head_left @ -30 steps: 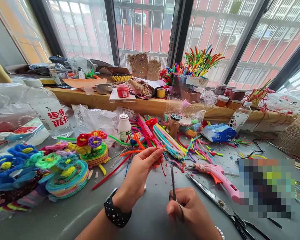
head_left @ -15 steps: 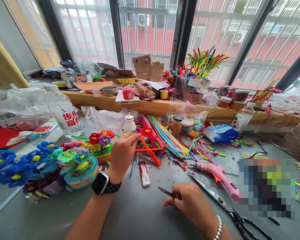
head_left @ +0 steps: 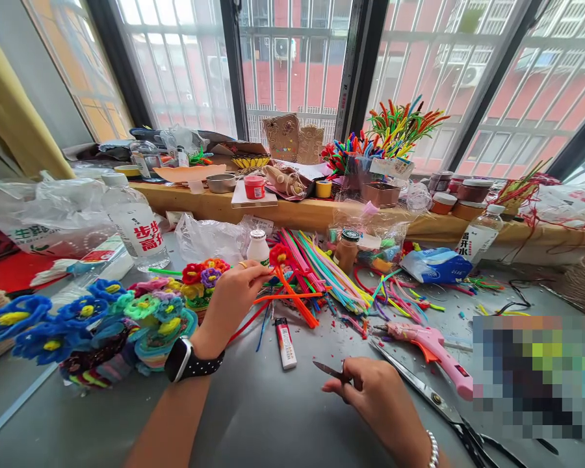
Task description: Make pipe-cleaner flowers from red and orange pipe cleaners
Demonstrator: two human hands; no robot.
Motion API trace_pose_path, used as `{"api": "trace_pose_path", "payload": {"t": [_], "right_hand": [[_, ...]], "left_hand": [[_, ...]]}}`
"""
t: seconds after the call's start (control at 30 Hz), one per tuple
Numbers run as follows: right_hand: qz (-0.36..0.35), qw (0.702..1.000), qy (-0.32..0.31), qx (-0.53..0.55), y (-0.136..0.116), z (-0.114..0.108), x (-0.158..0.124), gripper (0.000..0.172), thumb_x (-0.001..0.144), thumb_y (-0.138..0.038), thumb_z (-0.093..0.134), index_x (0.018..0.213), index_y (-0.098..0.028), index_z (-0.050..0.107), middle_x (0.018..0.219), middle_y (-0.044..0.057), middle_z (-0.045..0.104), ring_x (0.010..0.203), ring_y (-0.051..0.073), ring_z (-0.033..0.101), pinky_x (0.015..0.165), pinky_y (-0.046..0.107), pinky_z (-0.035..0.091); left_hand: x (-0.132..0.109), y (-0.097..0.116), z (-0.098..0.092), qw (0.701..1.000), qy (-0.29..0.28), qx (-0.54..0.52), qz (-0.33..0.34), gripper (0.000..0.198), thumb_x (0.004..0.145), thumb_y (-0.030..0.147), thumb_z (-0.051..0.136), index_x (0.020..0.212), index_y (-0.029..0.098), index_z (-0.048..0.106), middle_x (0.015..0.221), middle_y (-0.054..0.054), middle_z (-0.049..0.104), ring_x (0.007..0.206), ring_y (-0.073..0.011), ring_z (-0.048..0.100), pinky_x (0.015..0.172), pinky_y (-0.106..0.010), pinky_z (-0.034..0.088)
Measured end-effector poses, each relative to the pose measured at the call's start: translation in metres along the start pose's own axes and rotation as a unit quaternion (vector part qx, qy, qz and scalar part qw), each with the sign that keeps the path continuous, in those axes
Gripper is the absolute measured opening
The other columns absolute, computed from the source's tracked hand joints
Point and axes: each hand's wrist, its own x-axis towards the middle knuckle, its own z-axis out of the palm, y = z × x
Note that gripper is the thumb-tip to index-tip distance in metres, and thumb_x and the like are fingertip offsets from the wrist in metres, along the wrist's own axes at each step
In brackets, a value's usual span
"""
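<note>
Now left hand still pinching the red flower stem, raised slightly, right hand still gripping small scissors.

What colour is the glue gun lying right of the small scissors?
Pink, with an orange trigger; the glue gun shows clearly in the head view, beyond the right hand.

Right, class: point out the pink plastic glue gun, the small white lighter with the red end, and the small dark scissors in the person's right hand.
pink plastic glue gun point(head_left: 431, 342), head view, body.
small white lighter point(head_left: 285, 342), head view, middle.
small dark scissors point(head_left: 329, 370), head view, blades.
</note>
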Motion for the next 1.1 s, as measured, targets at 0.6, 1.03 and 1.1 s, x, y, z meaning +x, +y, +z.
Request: {"api": "trace_pose_path", "payload": {"t": [0.6,1.03,1.1], "right_hand": [[-0.013,0.998,-0.039,-0.039,-0.002,0.004,0.001,0.029,0.068,-0.045,0.056,0.053,-0.02,0.059,0.054,-0.002,0.064,0.051,0.014,0.057,0.046,0.022,0.031],[-0.001,0.996,-0.063,-0.063,-0.006,-0.001,0.0,0.032,0.072,-0.046,0.051,0.056,-0.021,0.06,0.058,0.0,0.065,0.055,0.016,0.059,0.047,0.023,0.031],[0.003,0.996,-0.065,-0.066,-0.006,-0.001,0.0,0.032,0.073,-0.046,0.05,0.057,-0.021,0.06,0.06,0.0,0.065,0.057,0.016,0.059,0.048,0.023,0.031]], "left_hand": [[0.0,-0.001,0.001,0.999,-0.001,0.01,-0.043,0.021,0.079,0.029,0.04,0.076,0.019,0.057,0.07,-0.002,0.064,0.062,-0.0154,0.058,0.059,-0.023,0.041],[-0.002,0.009,-0.014,0.962,0.237,0.108,-0.087,0.024,0.082,0.026,0.032,0.091,0.015,0.051,0.087,-0.009,0.059,0.079,-0.0183,0.056,0.066,-0.026,0.042],[-0.003,0.011,-0.012,0.964,0.187,0.163,-0.09,0.024,0.082,0.025,0.032,0.089,0.015,0.052,0.084,-0.009,0.06,0.077,-0.0203,0.057,0.064,-0.027,0.041]]}}
